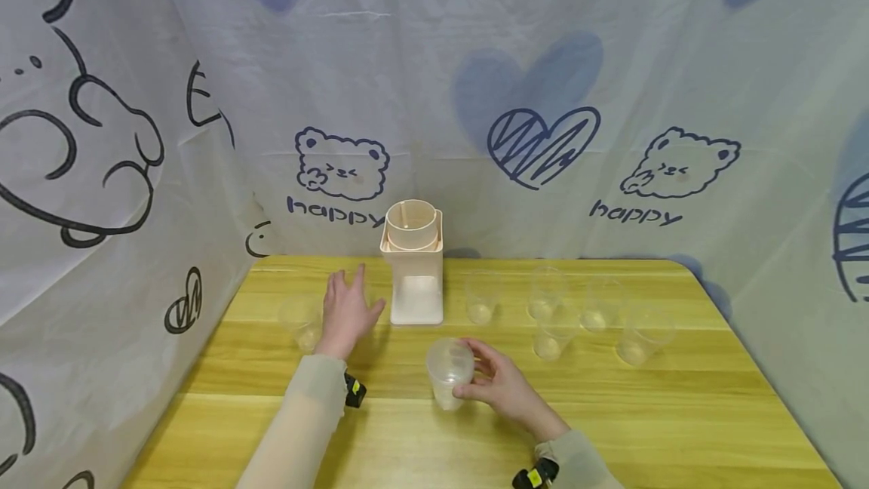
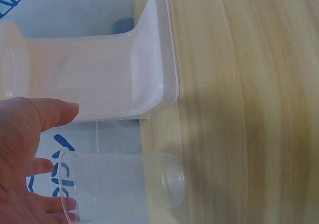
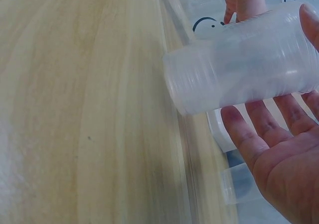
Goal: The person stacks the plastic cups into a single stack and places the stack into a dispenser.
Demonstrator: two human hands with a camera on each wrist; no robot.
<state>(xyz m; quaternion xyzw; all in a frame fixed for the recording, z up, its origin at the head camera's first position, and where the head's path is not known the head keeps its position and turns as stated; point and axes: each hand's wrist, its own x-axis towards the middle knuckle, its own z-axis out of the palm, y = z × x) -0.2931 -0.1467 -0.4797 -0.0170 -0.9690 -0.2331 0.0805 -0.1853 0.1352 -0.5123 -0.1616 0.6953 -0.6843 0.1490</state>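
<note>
Head view: a backdrop cloth (image 1: 421, 81) is bearing the blue word "happy" twice, once under each outlined bear face (image 1: 342, 164). The left hand (image 1: 348, 314) is pointing forward with its back showing, fingers spreading apart, thumb angling toward a cream dispenser (image 1: 416, 266) that is standing just right of it. One clear cup (image 1: 307, 332) is standing left of those fingers. The right hand (image 1: 501, 387) is reaching in from the lower right, thumb and fingers gripping a stack of clear cups (image 1: 444, 377) on its right side; the stack is sitting between thumb and fingers, over a wood-grain table (image 1: 400, 451). Beyond the right fingers, a clear cup (image 1: 480, 312) is standing beside the dispenser, and four further clear cups (image 1: 545, 306) are standing farther right. Left wrist view: the thumb is lying near the dispenser, apart from the other fingers; those are showing at the rim of an upright clear cup (image 2: 114, 189), contact being impossible to tell. Right wrist view: the stack is tilting, its thumb side and finger side both being held, its base projecting past the fingertips (image 3: 232, 115).
</note>
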